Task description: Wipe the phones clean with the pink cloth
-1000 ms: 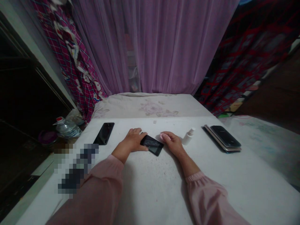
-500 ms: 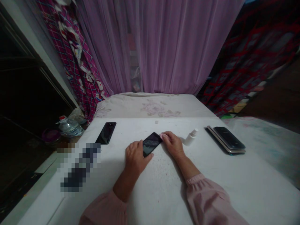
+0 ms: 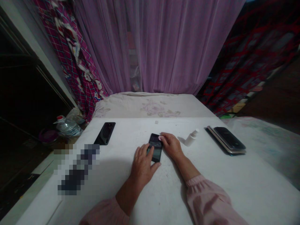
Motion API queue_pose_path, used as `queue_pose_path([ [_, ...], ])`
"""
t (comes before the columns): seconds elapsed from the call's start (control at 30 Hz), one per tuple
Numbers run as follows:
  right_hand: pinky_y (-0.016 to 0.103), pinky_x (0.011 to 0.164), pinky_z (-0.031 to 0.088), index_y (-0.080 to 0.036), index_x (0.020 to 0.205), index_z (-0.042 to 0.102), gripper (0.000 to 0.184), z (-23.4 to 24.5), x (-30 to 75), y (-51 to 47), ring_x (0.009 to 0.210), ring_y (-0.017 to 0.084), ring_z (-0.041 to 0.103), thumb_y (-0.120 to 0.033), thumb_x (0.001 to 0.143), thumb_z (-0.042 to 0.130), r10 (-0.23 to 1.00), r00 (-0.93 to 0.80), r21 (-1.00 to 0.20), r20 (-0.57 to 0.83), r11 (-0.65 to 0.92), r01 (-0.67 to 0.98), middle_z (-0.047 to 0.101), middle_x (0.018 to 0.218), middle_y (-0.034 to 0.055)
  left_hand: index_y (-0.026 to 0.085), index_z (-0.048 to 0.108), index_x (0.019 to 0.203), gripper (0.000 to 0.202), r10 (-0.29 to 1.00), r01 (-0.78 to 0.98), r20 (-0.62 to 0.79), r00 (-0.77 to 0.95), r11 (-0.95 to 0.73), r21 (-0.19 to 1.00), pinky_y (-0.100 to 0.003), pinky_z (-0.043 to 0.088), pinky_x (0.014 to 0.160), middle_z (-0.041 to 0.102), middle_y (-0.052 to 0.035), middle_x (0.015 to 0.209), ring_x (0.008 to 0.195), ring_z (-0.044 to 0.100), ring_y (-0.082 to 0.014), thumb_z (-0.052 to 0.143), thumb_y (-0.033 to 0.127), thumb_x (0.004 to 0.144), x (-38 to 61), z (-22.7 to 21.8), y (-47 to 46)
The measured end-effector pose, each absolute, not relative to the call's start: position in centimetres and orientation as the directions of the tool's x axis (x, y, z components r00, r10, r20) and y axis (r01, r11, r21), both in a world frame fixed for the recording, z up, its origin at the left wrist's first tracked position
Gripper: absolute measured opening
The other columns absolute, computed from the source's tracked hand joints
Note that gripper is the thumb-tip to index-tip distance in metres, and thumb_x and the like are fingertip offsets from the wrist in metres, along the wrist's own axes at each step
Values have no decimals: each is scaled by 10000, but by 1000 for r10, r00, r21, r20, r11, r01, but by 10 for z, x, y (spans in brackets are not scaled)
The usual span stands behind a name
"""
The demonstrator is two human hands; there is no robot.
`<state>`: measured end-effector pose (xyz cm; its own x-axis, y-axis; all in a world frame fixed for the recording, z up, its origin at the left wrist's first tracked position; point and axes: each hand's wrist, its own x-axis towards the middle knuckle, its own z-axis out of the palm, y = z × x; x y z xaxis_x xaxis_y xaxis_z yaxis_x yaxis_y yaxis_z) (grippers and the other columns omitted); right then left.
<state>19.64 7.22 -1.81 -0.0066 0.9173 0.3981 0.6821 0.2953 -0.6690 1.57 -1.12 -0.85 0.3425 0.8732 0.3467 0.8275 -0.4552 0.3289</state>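
Left hand (image 3: 142, 165) released, fingers spread on a black smartphone (image 3: 156, 153), right hand (image 3: 172, 145) cupped over a small pink pad (image 3: 161, 137) at its edge, grip unclear, white spray bottle (image 3: 191, 138) nearby

A phone (image 3: 104, 133) is set toward the far left of the table (image 3: 234, 178). Another phone (image 3: 158, 152) is placed at the middle, a spray bottle (image 3: 191, 138) to its right, and a stack of phones (image 3: 226, 140) further right. A water bottle (image 3: 67, 128) is stood beyond the left edge.
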Motion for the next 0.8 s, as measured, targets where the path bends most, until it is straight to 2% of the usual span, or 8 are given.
queue_pose_path([
  [0.17,422,943,491,-249,868,767,195,-17,195,75,1042,251,656,-318,831,587,911,8,-676,412,300,673,750,1037,78,161,464,1342,570,876,833,353,328,-445,329,-587,334,1103,480,-196,1412,1323,440,-362,658,384,854,19,-9,-12],
  [0.3,424,956,495,-252,857,779,188,-14,193,70,1040,243,667,-335,819,616,930,-58,-725,364,322,609,743,1071,85,182,484,1321,518,863,789,370,344,-479,385,-562,383,1087,534,-162,1358,1283,486,-334,653,342,857,18,-7,-11],
  [0.43,425,979,486,-245,838,783,170,-12,194,65,1103,247,650,-290,796,625,933,-146,-751,330,353,558,712,1160,100,187,535,1264,484,867,764,356,348,-482,429,-527,422,1071,558,-138,1329,1267,492,-325,696,306,824,16,-5,-10],
  [0.57,425,995,475,-245,839,790,155,-9,198,63,1209,269,593,-278,783,649,921,-255,-748,295,388,538,660,1262,115,222,535,1280,507,864,741,357,356,-493,456,-538,424,1060,562,-117,1315,1256,494,-321,705,308,810,14,0,-12],
  [0.67,432,1020,455,-268,850,793,139,-7,200,64,1250,274,562,-287,777,677,907,-313,-733,283,415,539,657,1270,97,247,540,1285,502,867,729,351,355,-491,477,-522,440,1037,575,-101,1282,1217,517,-304,700,299,812,14,5,-12],
  [0.8,441,1048,427,-288,845,793,127,-11,200,67,1247,272,562,-297,782,683,897,-306,-691,318,440,573,686,1220,74,253,572,1253,483,873,736,337,352,-481,476,-510,459,1008,590,-92,1254,1178,530,-299,729,301,798,13,7,-12],
])
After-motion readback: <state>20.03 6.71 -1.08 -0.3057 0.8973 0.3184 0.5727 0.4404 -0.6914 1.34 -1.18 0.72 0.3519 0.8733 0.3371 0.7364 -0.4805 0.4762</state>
